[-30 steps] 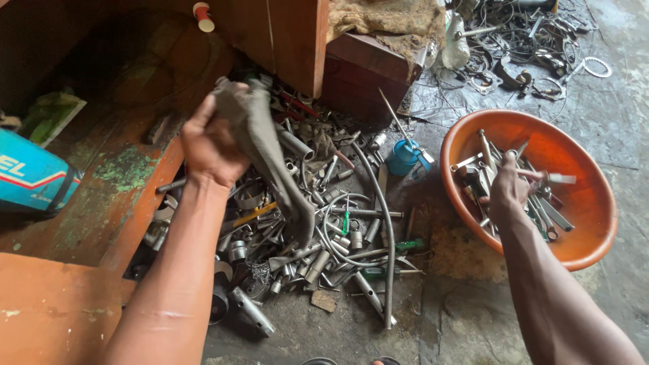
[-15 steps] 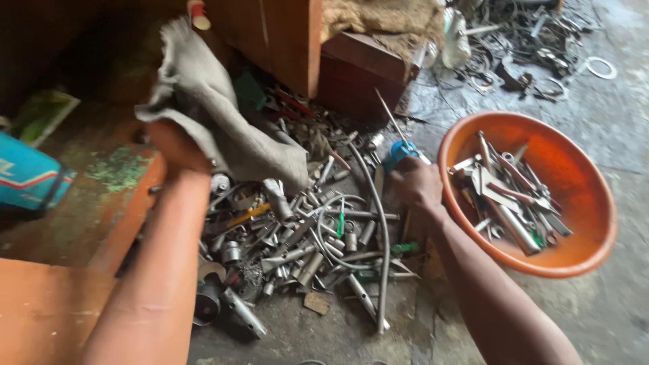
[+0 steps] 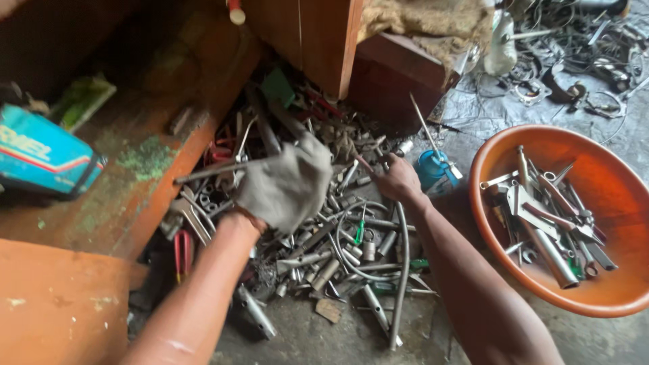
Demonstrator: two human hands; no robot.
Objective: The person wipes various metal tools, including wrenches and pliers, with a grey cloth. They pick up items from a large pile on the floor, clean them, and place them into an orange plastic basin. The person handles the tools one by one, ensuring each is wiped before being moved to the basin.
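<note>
Over the heap of metal tools, the left hand grips a grey rag; right hand fingers pinch a thin rod.

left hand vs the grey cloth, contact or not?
Touching. The head view shows the grey cloth draped right over the left hand, covering it completely above the pile of metal tools.

Rough grey cloth, dull metal tools

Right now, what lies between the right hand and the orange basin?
In the head view, a blue oil can with a thin spout stands between the right hand and the orange basin.
</note>
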